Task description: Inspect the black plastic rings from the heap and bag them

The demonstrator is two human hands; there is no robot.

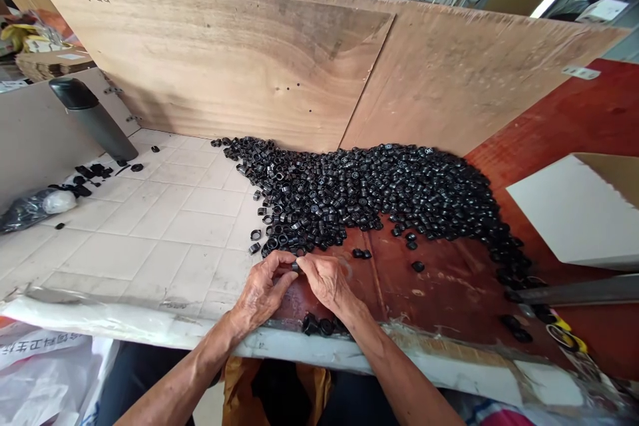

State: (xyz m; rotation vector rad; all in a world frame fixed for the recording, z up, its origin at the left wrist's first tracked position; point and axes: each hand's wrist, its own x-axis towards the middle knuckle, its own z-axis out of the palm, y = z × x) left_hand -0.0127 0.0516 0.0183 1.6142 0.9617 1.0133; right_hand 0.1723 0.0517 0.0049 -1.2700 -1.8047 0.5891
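My left hand (267, 285) and my right hand (324, 279) meet just in front of a large heap of small black plastic parts (389, 186). Between the fingertips of both hands is a small black ring-shaped part (295, 267), mostly covered by the fingers. The left thumb and forefinger pinch it from one side, and the right fingers close on it from the other. Several loose black parts (324, 327) lie by the table's front edge, partly behind my right forearm. Two more black parts (362, 253) rest to the right of the hands.
A plywood board (224, 66) walls off the back. On the left stand a dark flask (94, 120) and a plastic bag (30, 210). At right are a white box (569, 210), a metal bar (584, 290) and yellow-handled scissors (569, 336). An open yellow-brown bag (239, 393) hangs below the edge.
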